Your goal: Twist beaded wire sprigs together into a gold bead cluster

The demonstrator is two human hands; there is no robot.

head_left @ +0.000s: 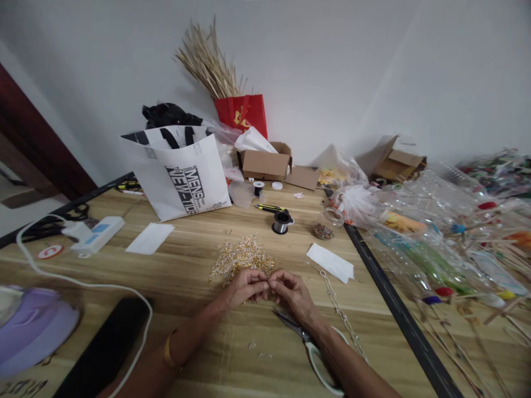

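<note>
Both hands meet over the wooden table, fingertips almost touching. My left hand [249, 287] is pinched closed, and so is my right hand [292, 291]; whatever sits between the fingers is too small to make out. Just behind them lies a tangled heap of gold and silver beaded wire [244, 254]. Scissors [309, 342] with white handles lie partly under my right forearm, blades apart. To the right, a chain of linked wire or beads [338, 307] trails along the tabletop. A few small clear bits [264, 355] lie in front of my hands.
Behind the heap stand a wire spool [281, 222] and a glass jar [327, 223] of small pieces. Folded white paper [331, 262] lies right. A white shopping bag [182, 177], power strip [99, 235] and white cable [83, 283] occupy the left. Plastic bottles [415, 265] crowd the far right.
</note>
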